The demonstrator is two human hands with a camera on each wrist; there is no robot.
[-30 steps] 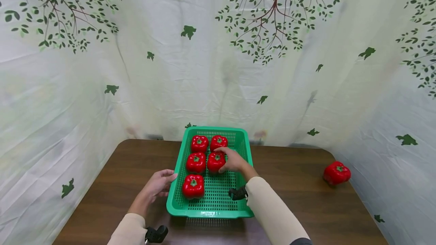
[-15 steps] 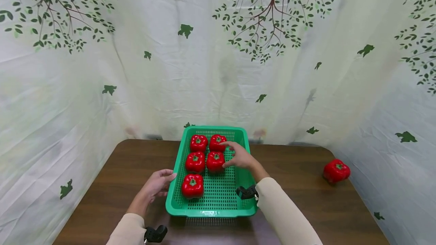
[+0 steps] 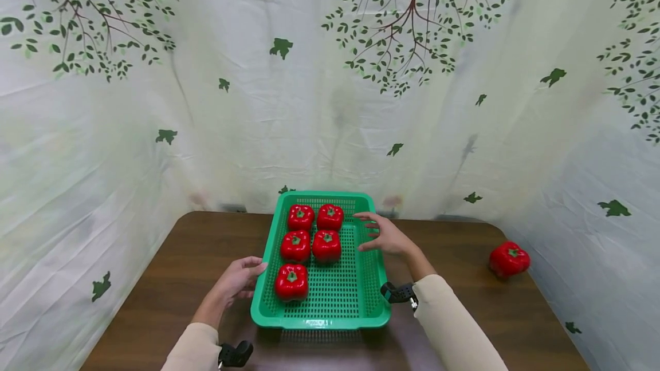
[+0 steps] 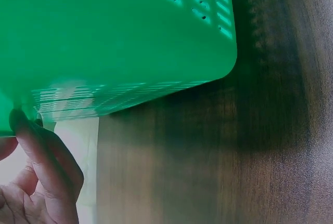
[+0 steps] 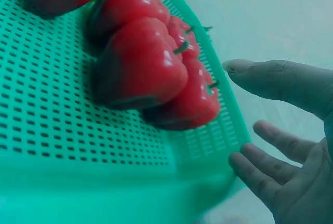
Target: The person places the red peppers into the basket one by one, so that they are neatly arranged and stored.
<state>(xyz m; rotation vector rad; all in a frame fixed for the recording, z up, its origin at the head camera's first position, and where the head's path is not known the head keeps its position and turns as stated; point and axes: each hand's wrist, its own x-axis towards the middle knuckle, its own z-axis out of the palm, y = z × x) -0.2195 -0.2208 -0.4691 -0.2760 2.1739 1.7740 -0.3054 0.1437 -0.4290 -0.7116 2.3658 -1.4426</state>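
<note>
A green plastic basket (image 3: 319,323) sits mid-table with several red bell peppers in it. Two rows of peppers fill its far left part, and one more pepper (image 3: 291,282) lies at the near left. At the left side, my left hand (image 3: 239,279) pinches the rim between thumb and fingers; the left wrist view shows those fingers (image 4: 49,164) at the basket's edge. Over the right rim hovers my right hand (image 3: 387,235), fingers spread and holding nothing. In the right wrist view its thumb (image 5: 281,81) points toward the clustered peppers (image 5: 140,63).
Another red bell pepper (image 3: 509,259) rests alone near the right edge of the brown wooden table (image 3: 438,302). Behind and at both sides hangs a pale cloth (image 3: 247,147) printed with leaves and branches.
My right hand has let go of the front pepper of the right row and moved right, to the basket's right rim. The left hand has stayed at the left rim.
</note>
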